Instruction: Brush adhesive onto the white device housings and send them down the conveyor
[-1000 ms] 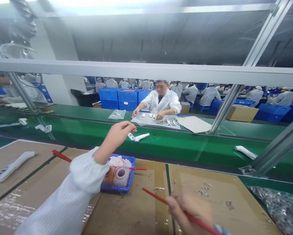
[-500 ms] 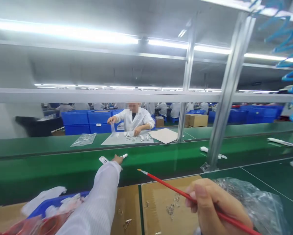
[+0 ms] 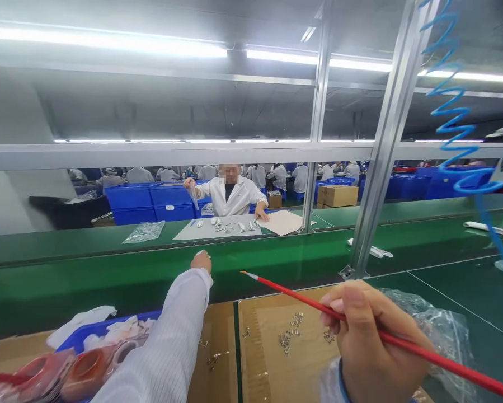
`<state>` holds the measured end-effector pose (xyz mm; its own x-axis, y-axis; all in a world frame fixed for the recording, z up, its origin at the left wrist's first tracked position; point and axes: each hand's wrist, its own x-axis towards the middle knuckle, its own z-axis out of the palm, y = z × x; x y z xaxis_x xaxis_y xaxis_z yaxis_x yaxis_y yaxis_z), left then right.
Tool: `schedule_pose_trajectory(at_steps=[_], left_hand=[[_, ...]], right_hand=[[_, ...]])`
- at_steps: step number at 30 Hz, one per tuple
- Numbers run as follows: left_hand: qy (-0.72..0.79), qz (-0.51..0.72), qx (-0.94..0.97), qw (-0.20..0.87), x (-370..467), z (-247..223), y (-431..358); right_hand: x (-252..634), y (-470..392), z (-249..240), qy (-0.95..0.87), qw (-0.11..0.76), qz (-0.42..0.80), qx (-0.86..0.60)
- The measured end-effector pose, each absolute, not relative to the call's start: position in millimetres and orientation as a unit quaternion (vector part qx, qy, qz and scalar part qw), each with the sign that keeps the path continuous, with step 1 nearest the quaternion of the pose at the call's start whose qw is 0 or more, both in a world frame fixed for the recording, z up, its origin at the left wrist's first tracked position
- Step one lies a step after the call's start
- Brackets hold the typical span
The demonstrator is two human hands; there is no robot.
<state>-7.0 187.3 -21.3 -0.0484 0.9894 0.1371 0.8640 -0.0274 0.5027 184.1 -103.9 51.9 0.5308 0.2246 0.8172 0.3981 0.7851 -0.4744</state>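
Fingers of right hand (image 3: 371, 341) pinched round slim red brush (image 3: 360, 327); left hand (image 3: 201, 261) outstretched, grip unclear.

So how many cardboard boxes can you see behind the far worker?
2: a large box on the right behind the far worker, and a small box just beside that worker's arm. Others may be hidden behind the blue crates.

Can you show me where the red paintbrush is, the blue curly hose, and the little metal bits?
red paintbrush (image 3: 285, 291), head view, on the red handle ahead of the right hand.
blue coiled hose (image 3: 455, 120), head view, on a middle coil.
small metal parts (image 3: 288, 336), head view, on the cluster lying on the cardboard.
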Motion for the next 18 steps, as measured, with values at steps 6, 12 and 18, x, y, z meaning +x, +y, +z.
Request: schedule_pose_trajectory(at_steps=[6,12,18], left_hand=[[0.63,0.34,0.677,0.169,6.2,4.1,169.6],[0.482,0.408,0.701,0.332,15.4,5.1,104.4],[0.435,0.472,0.657,0.395,-9.7,-0.8,37.0]], right_hand=[[182.9,-102.6,56.1,-0.446,0.831,-0.07,-0.323],[179.3,-109.6,62.0,-0.391,0.86,-0.114,-0.309],[163.1,-114.7,63.9,-0.312,0.882,-0.157,-0.315]])
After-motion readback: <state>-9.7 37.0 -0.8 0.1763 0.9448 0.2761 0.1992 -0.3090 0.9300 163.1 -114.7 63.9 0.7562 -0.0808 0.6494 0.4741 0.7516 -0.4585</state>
